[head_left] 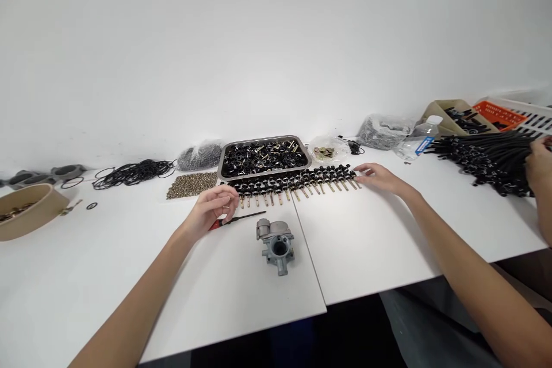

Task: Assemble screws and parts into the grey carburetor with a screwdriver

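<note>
Presently, we find both hands over the white table, set well apart. We record the left hand as loosely curled and partly open, at the left end of the row of levers. Under its fingers lies the screwdriver, red handle toward the palm and shaft pointing right; we cannot tell whether the hand touches it.

We record the right hand as open, its fingers reaching left to the last levers at the row's right end. We cannot confirm contact.

The carburetor rests on the table between the 2 hands, nearer to us than either. It lies just right of the left hand and well left of the right hand, beside the table seam, touched by neither.

Behind the row we note the metal tray, filled with black and brassy parts, with brass bits to its left and 3 clear bags near the wall. At far right, beyond the bottle, a co-worker's hand is at the pile of black hoses.
</note>
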Motion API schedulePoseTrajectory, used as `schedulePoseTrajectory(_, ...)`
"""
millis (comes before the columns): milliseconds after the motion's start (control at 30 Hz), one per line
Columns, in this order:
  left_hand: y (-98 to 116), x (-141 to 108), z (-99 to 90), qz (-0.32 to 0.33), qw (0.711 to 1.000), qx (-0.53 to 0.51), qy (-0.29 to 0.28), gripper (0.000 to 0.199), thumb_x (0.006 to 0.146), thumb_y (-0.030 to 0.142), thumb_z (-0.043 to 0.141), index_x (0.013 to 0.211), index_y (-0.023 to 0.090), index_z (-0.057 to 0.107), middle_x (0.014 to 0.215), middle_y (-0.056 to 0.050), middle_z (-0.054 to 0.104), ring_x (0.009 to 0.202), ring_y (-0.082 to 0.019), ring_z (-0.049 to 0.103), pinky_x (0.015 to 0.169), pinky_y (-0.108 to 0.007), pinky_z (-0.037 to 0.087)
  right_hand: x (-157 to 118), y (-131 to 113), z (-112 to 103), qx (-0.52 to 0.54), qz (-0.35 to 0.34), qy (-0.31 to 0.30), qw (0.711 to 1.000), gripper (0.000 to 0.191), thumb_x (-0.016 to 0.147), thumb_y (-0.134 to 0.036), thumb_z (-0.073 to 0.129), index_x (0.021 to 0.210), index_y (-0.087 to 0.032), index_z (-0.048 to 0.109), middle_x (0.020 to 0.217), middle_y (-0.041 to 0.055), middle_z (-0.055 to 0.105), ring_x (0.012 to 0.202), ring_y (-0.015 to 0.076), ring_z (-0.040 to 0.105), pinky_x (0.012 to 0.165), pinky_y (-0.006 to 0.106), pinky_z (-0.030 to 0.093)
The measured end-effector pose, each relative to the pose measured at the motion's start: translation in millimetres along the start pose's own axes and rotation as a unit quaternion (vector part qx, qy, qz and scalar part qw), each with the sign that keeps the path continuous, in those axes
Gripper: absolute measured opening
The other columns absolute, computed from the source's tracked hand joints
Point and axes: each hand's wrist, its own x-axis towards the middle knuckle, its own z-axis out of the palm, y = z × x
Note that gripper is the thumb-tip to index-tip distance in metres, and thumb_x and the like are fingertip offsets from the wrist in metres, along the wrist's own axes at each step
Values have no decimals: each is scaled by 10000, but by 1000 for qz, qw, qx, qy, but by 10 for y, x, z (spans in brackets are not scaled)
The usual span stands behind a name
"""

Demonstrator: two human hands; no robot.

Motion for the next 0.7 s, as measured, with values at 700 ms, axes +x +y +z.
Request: schedulePoseTrajectory(700, -8, 2, 53, 3, 999, 3, 35, 267, 749, 323, 754, 916, 139, 654, 667, -28, 632, 485, -137, 574, 446, -247, 429, -209, -875, -8, 118, -71, -10, 990, 668, 710, -776, 704, 986, -174, 613, 870, 81, 672, 767, 202, 626, 759, 373, 507)
